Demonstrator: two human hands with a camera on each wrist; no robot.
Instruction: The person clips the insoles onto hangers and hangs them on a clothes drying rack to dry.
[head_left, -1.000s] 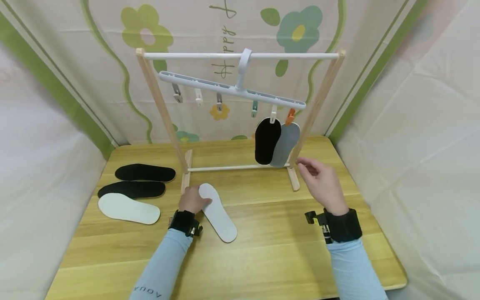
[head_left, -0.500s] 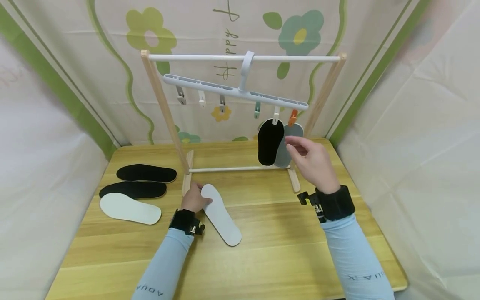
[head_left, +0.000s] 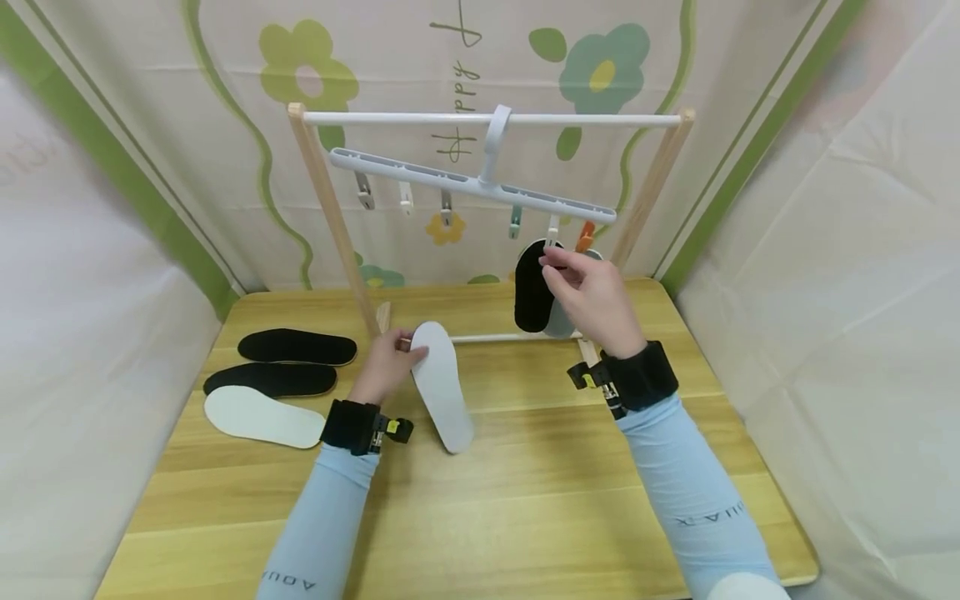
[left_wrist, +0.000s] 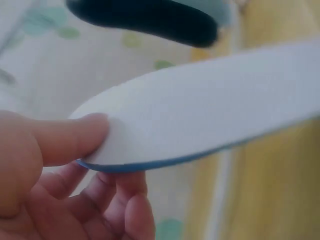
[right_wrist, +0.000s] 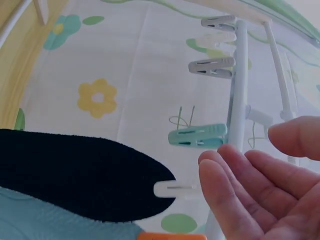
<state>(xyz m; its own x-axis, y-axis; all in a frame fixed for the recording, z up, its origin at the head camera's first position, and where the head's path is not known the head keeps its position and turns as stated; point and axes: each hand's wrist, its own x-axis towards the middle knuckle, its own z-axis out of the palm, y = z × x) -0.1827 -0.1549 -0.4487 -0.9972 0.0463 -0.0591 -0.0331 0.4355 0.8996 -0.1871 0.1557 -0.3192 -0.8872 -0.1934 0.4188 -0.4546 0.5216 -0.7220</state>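
Note:
My left hand point(head_left: 386, 364) pinches a white insole point(head_left: 442, 392) near its upper end, thumb on the white face and fingers beneath. The left wrist view shows a blue edge along its underside. My right hand point(head_left: 596, 300) is raised in front of the hanging insoles, fingers relaxed and holding nothing. In the right wrist view, its fingertips are near a white clip point(right_wrist: 175, 189) that grips a black insole point(right_wrist: 85, 172), with a green clip point(right_wrist: 197, 135) just above. A grey insole point(head_left: 561, 321), partly hidden by my hand, hangs from the orange clip point(head_left: 585, 237).
A grey-white hanger point(head_left: 420, 173) hangs tilted from the white bar of a wooden rack point(head_left: 324, 208). Several clips without insoles hang along it. Two black insoles point(head_left: 297, 347) and a white insole point(head_left: 258, 417) lie at the left of the wooden table point(head_left: 525, 517).
My left hand has lifted the white insole up from the table toward the rack. My right hand has moved up and left, from beside the rack to in front of the hanging insoles.

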